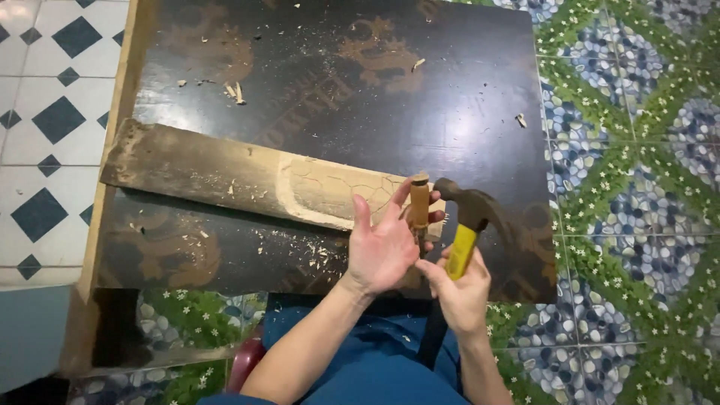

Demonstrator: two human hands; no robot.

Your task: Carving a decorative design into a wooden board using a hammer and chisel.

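Note:
A long wooden plank (210,169) lies across a dark board table (360,82); its right part is carved pale. My left hand (382,244) grips a wooden-handled chisel (419,201), held upright at the plank's right end with some fingers spread. My right hand (461,289) is closed around the yellow handle of a hammer (469,225). The dark hammer head sits right beside the top of the chisel handle.
Wood chips and shavings (236,94) are scattered over the table and plank. A tiled floor with a pebble-and-flower pattern (637,187) lies to the right. White tiles with blue diamonds (45,112) are at left. My blue-clothed lap (375,352) is below the table edge.

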